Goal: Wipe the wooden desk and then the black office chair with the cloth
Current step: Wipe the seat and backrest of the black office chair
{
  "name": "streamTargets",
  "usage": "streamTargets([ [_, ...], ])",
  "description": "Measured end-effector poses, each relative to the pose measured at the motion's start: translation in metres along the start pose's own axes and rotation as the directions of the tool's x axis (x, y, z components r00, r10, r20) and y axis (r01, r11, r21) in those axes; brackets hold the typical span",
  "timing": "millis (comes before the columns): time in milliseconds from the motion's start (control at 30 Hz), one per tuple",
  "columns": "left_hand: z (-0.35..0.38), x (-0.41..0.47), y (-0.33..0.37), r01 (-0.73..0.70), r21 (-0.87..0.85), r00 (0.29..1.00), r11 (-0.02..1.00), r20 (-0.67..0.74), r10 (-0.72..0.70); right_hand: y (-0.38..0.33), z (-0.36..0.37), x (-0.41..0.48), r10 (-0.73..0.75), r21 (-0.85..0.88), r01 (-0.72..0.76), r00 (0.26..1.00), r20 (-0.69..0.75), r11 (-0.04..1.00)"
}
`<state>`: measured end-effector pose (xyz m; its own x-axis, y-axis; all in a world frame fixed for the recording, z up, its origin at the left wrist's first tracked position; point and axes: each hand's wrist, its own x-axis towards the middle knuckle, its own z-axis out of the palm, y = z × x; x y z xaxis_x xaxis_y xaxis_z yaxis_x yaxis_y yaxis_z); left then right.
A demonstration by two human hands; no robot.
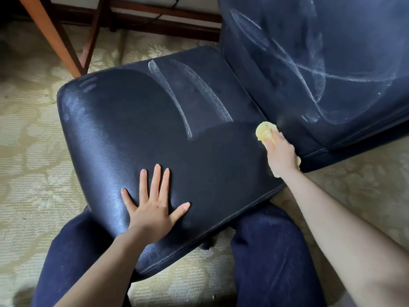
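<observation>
Left hand: your left hand (152,209) lies flat on the near part of the seat (137,129), fingers straight and fanned apart, holding nothing.
Right hand: your right hand (281,156) curls its fingers round the yellow cloth (264,132), pressing it on the seat's far right edge, just beside the crease where the backrest (345,52) begins.
Seat surface: black and leather-like, glossy near you, with pale curved smear bands across the far half.
Backrest surface: the same dark covering, crossed by thin whitish arcs.
Floor: beige flower-patterned carpet (28,151) under the chair and your dark blue trousers (270,251).
Room: a slanted wooden leg (55,36) stands upper left.
</observation>
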<state>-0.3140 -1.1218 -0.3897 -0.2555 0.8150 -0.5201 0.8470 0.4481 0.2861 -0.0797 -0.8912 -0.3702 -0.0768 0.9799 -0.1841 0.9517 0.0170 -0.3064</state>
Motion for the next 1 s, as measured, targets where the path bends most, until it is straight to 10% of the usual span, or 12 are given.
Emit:
streamTargets([
  [500, 0.000, 0.001, 0.000, 0.025, 0.018, 1.000, 1.000, -0.011, -0.025, -0.068, 0.019, 0.028, -0.163, -0.068, 0.166, 0.986, 0.045, 0.984],
  [667, 0.000, 0.001, 0.001, 0.029, 0.004, 0.999, 1.000, -0.018, -0.029, -0.124, 0.050, -0.011, -0.478, -0.057, 0.487, 0.870, 0.121, 0.872],
  [1000, -0.020, -0.002, 0.002, -0.019, -0.096, 0.999, 0.995, 0.044, 0.023, -0.125, 0.041, -0.074, -0.630, 0.068, 0.656, 0.683, 0.371, 0.752],
])
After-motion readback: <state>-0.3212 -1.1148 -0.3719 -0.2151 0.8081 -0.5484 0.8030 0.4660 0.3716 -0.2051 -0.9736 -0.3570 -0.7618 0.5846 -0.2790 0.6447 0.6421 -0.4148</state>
